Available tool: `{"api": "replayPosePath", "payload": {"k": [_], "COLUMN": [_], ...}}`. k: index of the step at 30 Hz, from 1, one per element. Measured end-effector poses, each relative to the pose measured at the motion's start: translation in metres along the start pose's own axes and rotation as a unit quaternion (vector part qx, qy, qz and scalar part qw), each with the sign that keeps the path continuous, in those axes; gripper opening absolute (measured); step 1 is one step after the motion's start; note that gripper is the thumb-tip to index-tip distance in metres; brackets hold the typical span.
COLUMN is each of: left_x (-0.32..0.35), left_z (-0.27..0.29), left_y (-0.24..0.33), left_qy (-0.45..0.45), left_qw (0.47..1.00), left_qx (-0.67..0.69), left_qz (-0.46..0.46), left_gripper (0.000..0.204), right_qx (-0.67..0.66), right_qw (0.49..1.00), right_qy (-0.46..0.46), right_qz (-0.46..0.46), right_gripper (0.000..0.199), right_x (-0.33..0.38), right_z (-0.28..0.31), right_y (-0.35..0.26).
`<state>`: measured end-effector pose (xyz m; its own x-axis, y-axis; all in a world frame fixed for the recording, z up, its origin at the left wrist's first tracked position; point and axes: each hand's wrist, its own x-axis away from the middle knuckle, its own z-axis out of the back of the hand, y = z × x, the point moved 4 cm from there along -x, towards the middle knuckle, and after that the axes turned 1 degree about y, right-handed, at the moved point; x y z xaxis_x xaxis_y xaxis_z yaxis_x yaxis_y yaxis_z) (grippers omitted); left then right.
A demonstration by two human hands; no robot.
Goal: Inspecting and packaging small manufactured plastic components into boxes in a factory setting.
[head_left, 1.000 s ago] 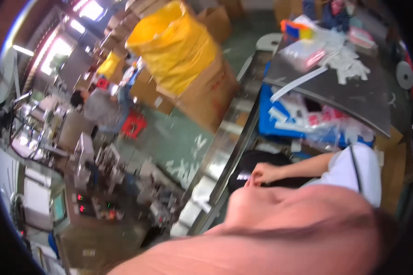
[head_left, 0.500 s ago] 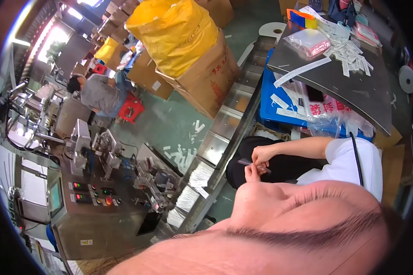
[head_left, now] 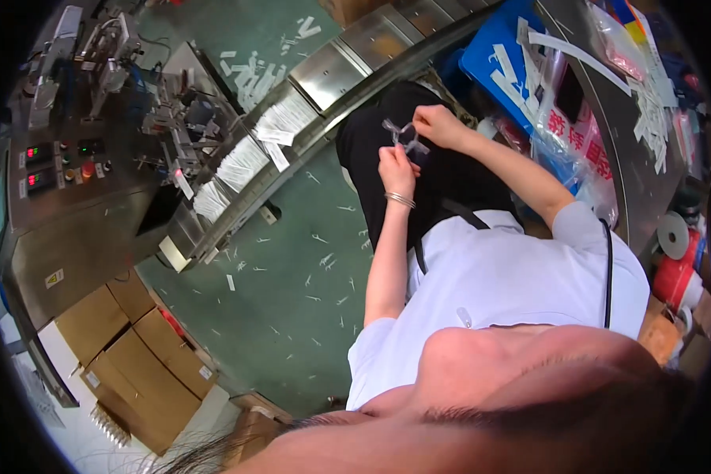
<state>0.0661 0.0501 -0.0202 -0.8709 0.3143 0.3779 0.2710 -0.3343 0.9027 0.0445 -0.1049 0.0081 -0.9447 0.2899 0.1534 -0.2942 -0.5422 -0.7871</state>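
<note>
Seated person, both hands raised over the lap, working one small clear piece (head_left: 401, 134) between them. Left hand (head_left: 396, 167) is closed up to the piece from below, fingers curled on its lower end; a bracelet (head_left: 400, 200) sits at that wrist. Right hand (head_left: 437, 125) pinches the upper end from the right side, fingertips closed on it. The piece thus lies between the two hands, touching both, above the dark trousers (head_left: 426, 170); its exact shape is too small to make out. Judgement: for clean handling keep both pinches near the ends, hold the piece away from the lap, and move the hands together, since a thin clear part slips easily. White strips (head_left: 243, 162) lie in rows on the conveyor (head_left: 324, 75), to the person's left and well apart from the hands. Blue tray (head_left: 494, 59) and bags (head_left: 577, 138) sit on the surface to the right.
</note>
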Motion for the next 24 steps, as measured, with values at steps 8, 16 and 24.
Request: {"api": "replayPosePath", "payload": {"k": [8, 16, 24], "left_x": [0.003, 0.003, -0.021], "left_z": [-0.005, 0.032, 0.08], "left_y": [0.001, 0.005, -0.002], "left_qy": [-0.041, 0.111, 0.108], "left_qw": [0.988, 0.937, 0.969], "left_qx": [0.149, -0.256, 0.199], "left_qz": [0.016, -0.211, 0.1], "left_gripper": [0.027, 0.033, 0.043], "right_qx": [0.069, 0.414, 0.156], "right_qw": [0.974, 0.895, 0.957], "right_qy": [0.014, -0.025, -0.039], "right_qz": [0.216, 0.166, 0.239], "right_gripper": [0.011, 0.038, 0.051], "right_x": [0.028, 0.003, -0.035], "right_z": [-0.007, 0.033, 0.014], "right_y": [-0.057, -0.071, -0.097]}}
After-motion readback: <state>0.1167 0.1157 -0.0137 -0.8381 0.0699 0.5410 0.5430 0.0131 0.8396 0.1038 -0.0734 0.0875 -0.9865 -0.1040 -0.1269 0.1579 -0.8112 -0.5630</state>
